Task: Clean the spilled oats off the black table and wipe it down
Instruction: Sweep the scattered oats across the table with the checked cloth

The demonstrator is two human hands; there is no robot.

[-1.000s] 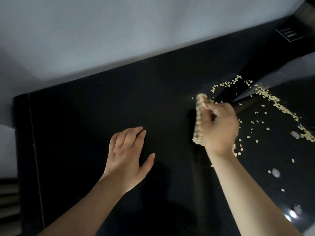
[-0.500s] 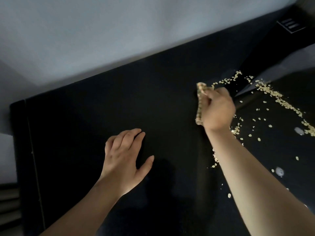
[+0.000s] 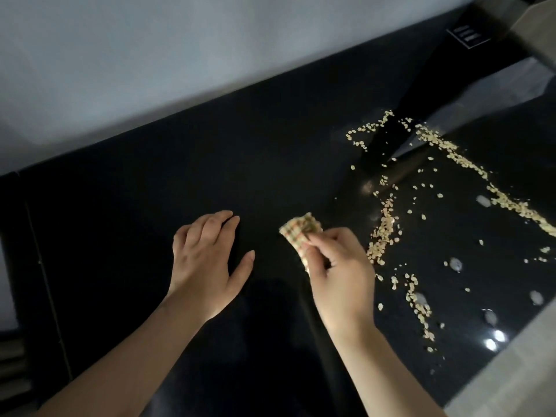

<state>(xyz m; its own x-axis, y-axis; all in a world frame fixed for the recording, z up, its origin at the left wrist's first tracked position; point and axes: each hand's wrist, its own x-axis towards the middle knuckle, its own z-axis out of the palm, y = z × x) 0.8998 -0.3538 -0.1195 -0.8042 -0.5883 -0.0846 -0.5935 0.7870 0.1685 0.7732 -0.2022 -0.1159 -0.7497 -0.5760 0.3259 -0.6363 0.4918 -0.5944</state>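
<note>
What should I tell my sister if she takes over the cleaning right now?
Left hand: flat on the black table, fingers straight, holding nothing.
Right hand: grips a folded checked cloth.
Oats: all lie to the right of the cloth, in a few swept lines plus loose flakes scattered between them.
Done: some oats are pushed into lines.
Left: gather every oat off the table, then wipe the whole top.

Cloth half hidden by right hand — label unreadable.
</note>
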